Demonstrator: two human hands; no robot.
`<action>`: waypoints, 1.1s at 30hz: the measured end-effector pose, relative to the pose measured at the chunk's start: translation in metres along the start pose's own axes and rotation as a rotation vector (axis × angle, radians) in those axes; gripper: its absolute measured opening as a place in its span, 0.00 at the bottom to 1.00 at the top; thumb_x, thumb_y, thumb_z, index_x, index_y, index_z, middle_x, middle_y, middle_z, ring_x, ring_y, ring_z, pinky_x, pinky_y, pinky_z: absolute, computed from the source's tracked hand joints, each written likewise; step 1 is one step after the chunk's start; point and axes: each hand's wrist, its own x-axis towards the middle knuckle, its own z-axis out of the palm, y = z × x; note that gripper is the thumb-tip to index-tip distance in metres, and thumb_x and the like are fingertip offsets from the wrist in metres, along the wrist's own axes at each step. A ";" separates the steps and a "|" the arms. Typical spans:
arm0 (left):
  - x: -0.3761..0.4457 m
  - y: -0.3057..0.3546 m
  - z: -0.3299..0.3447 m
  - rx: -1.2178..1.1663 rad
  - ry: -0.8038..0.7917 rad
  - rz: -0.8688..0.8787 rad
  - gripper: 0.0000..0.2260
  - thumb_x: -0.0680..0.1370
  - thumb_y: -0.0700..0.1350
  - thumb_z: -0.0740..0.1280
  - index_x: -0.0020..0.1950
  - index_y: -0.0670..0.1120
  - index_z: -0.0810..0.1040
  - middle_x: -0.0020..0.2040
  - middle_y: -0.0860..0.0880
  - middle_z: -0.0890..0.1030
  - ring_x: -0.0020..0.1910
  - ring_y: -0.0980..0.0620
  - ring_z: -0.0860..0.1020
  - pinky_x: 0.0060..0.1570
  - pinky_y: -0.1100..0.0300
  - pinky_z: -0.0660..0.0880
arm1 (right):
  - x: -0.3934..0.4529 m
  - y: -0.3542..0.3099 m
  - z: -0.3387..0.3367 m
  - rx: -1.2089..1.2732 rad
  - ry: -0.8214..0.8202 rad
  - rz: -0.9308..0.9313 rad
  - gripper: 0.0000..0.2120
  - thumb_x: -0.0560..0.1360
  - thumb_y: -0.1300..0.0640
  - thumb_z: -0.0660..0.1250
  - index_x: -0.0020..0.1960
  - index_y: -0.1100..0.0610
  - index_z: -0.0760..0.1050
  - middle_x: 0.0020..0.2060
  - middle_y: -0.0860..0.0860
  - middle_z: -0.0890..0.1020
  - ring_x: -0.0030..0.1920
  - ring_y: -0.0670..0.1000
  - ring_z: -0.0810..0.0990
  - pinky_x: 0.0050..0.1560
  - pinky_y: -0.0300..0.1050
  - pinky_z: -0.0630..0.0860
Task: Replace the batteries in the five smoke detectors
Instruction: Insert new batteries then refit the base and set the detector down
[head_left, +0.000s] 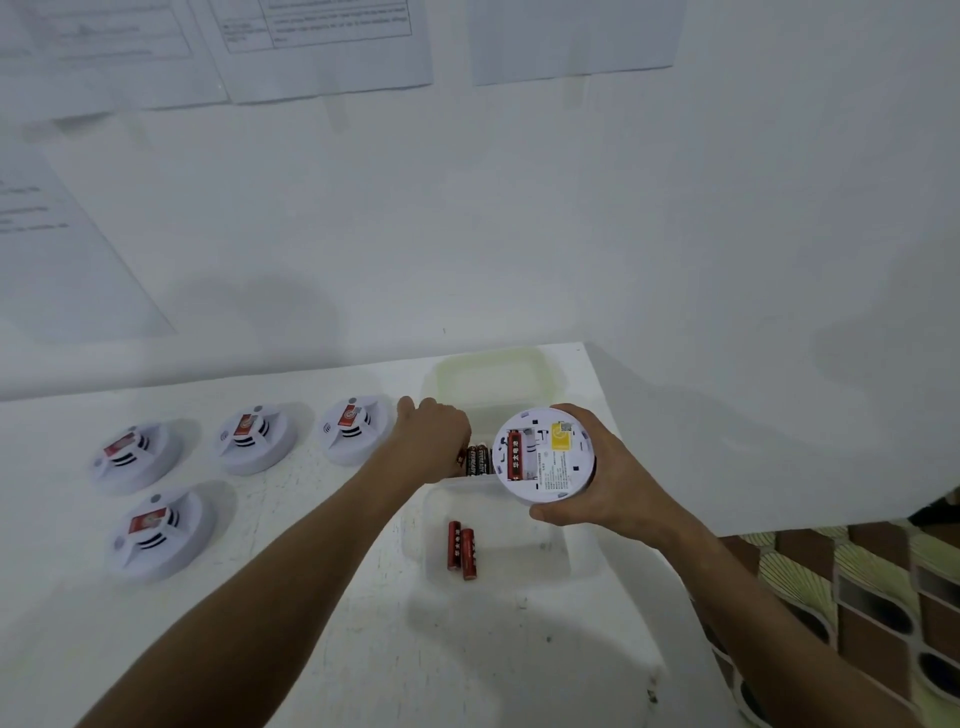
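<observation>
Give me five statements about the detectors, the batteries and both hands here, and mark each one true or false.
1. Four smoke detectors lie on the table. True.
2. The right hand holds a detector with its back facing up. True.
3. That held detector has no battery in its compartment. False: one red battery sits in it.
4. The near tray holds five loose batteries. False: two red batteries lie in it.
5. The left hand reaches among the dark batteries in the far tray. True.
</observation>
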 end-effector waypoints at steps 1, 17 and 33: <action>-0.001 0.000 -0.001 -0.075 -0.004 -0.004 0.08 0.75 0.48 0.68 0.53 0.50 0.81 0.51 0.51 0.80 0.54 0.47 0.74 0.55 0.49 0.62 | 0.000 0.000 0.000 -0.001 0.002 0.000 0.42 0.58 0.61 0.82 0.68 0.51 0.68 0.58 0.41 0.77 0.60 0.45 0.77 0.57 0.39 0.78; -0.066 -0.012 -0.056 -1.314 0.474 -0.082 0.10 0.71 0.47 0.76 0.49 0.48 0.81 0.40 0.53 0.86 0.40 0.61 0.83 0.44 0.64 0.76 | 0.005 -0.014 0.011 -0.022 -0.001 -0.037 0.42 0.57 0.62 0.83 0.66 0.49 0.68 0.57 0.41 0.78 0.59 0.46 0.78 0.54 0.43 0.80; -0.123 -0.042 -0.030 -1.035 0.389 0.056 0.20 0.67 0.61 0.73 0.58 0.58 0.81 0.52 0.58 0.77 0.51 0.61 0.76 0.46 0.68 0.73 | 0.017 -0.055 0.063 -0.008 -0.118 -0.121 0.41 0.58 0.65 0.82 0.67 0.50 0.69 0.59 0.46 0.78 0.58 0.46 0.78 0.52 0.39 0.79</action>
